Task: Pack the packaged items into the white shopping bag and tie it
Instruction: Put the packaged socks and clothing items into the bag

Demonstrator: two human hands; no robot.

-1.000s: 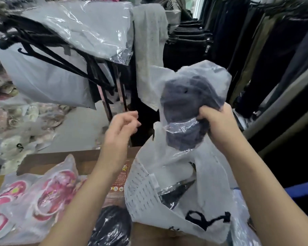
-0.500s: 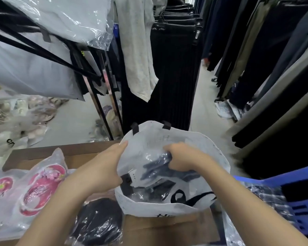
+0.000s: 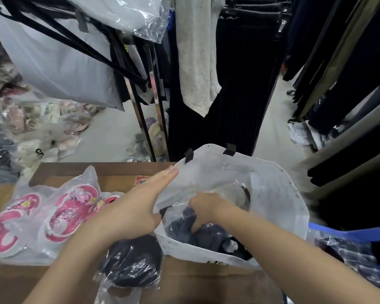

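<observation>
Navy package (image 3: pixel 208 236) inside white bag (image 3: pixel 276 194)

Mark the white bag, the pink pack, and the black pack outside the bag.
white bag (image 3: pixel 272 183): head view, far wall.
pink pack (image 3: pixel 70 213): head view, pink print.
black pack (image 3: pixel 132 262): head view, dark cloth.

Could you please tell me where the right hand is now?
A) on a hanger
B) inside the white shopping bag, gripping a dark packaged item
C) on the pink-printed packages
B: the right hand is down in the white shopping bag, curled round the dark packaged item.
</observation>
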